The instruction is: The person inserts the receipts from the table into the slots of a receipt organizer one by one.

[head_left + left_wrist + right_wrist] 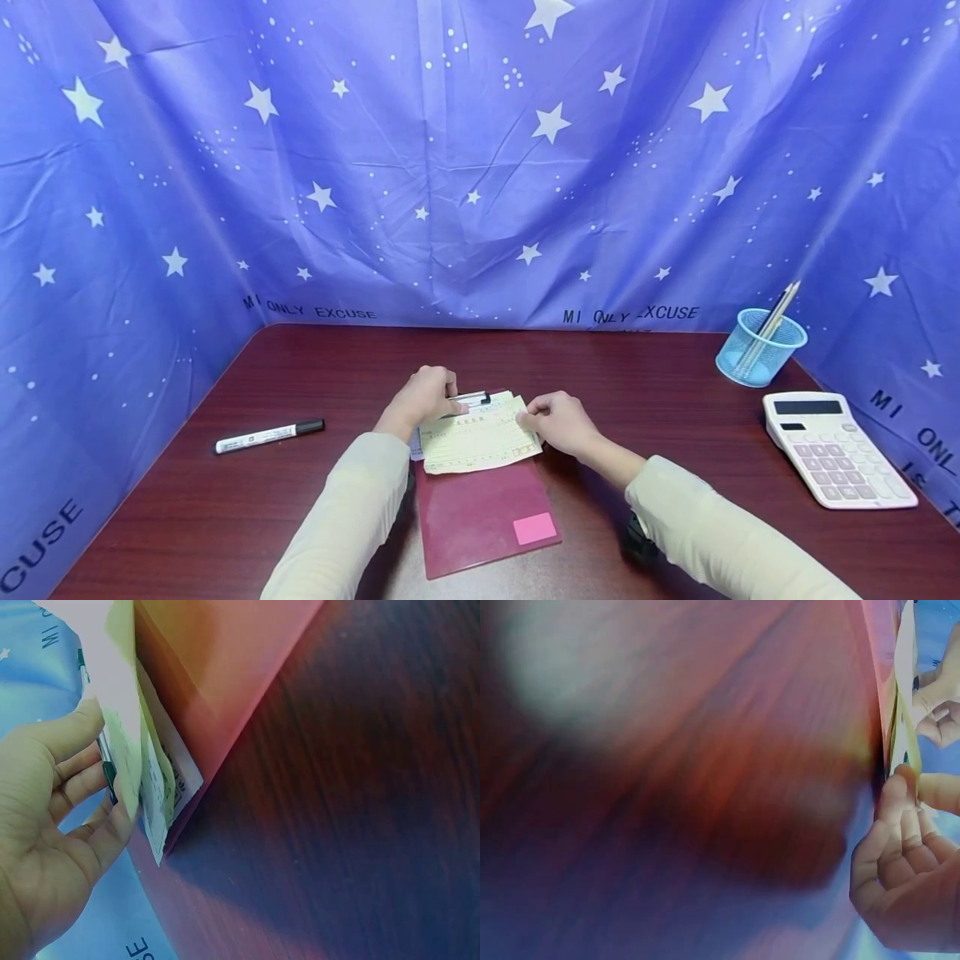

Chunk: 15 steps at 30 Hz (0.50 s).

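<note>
A maroon clipboard (480, 517) lies on the table with a pink sticky note (535, 528) at its lower right corner. Pale yellow printed slips (476, 446) lie in a loose stack over its upper half. At its top edge is a metal clip (474, 397) with a black end. My left hand (426, 396) grips at this clip, thumb and fingers curled about it beside the slips' upper left. Along the slips' right edge, my right hand (558, 422) pinches the paper between thumb and index finger. The slips' left edges fan apart in the left wrist view (154, 780).
A black-capped white marker (270, 436) lies to the left. At the back right stands a blue mesh pen cup (757, 350) holding several pencils, with a white and pink calculator (840, 450) in front of it. A starry blue curtain (480, 167) hangs around the table.
</note>
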### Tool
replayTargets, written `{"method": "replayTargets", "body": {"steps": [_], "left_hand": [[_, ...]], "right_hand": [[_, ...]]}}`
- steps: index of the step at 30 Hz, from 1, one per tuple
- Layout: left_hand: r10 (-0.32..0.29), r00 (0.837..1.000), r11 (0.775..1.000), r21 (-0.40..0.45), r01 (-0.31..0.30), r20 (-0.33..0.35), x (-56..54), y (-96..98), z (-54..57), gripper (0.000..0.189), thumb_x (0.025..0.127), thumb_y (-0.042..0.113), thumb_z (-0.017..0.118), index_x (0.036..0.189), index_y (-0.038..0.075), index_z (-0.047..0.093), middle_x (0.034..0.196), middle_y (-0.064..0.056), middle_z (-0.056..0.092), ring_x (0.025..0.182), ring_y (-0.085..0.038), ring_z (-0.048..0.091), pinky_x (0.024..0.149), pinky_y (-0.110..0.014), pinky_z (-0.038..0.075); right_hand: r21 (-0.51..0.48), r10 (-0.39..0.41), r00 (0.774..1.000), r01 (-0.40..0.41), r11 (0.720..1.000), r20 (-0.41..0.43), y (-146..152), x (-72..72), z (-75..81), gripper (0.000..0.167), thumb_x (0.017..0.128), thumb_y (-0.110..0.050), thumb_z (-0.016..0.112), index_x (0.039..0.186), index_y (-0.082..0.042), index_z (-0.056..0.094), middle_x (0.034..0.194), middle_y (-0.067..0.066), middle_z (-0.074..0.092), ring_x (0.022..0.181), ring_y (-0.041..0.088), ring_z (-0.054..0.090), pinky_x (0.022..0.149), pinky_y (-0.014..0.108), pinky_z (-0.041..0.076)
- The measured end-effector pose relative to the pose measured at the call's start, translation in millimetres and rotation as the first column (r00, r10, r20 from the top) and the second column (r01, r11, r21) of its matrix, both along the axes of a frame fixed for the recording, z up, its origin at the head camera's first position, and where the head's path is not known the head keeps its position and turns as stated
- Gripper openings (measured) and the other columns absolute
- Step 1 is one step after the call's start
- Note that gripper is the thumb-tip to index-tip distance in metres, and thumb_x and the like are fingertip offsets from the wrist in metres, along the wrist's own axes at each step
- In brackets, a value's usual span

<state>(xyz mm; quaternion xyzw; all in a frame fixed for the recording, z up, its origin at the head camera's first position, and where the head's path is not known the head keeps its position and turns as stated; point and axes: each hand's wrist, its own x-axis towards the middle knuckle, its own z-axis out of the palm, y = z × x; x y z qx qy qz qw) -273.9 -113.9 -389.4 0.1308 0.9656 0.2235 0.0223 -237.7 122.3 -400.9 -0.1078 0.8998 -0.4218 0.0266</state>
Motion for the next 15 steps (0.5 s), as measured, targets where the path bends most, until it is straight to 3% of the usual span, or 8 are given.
{"method": "replayTargets", "body": {"steps": [5,11,15], "left_hand": [[0.001,1.000,1.000,0.003,-0.001,0.009,-0.2,-0.1,0.7,0.028,0.082,0.022,0.087,0.074,0.012,0.061,0.072,0.001,0.057,0.073,-0.018,0.053,0.074,-0.035,0.047],[0.002,1.000,1.000,0.001,-0.002,0.004,0.1,-0.5,1.4,0.029,0.082,0.021,0.088,0.075,0.012,0.061,0.072,0.001,0.057,0.073,-0.018,0.054,0.073,-0.035,0.047],[0.002,1.000,1.000,0.001,-0.002,0.010,-0.2,-0.8,1.8,0.029,0.082,0.021,0.088,0.075,0.012,0.061,0.074,0.001,0.058,0.073,-0.019,0.054,0.074,-0.036,0.048]], "right_hand": [[0.175,-0.027,0.996,0.041,0.984,-0.083,-13,0.3,4.5,0.011,0.088,-0.018,0.076,0.089,-0.008,0.072,0.064,-0.005,0.057,0.061,0.011,0.052,0.059,0.029,0.043],[0.273,0.012,0.990,0.027,0.962,-0.141,-20,2.3,8.1,0.044,0.084,-0.025,0.082,0.124,-0.015,0.065,0.069,-0.005,0.055,0.062,0.015,0.053,0.056,0.035,0.042],[0.299,0.078,0.977,-0.016,0.954,-0.196,-20,2.6,4.8,0.045,0.082,-0.024,0.085,0.124,-0.023,0.069,0.069,-0.005,0.055,0.062,0.016,0.052,0.052,0.035,0.040]]}}
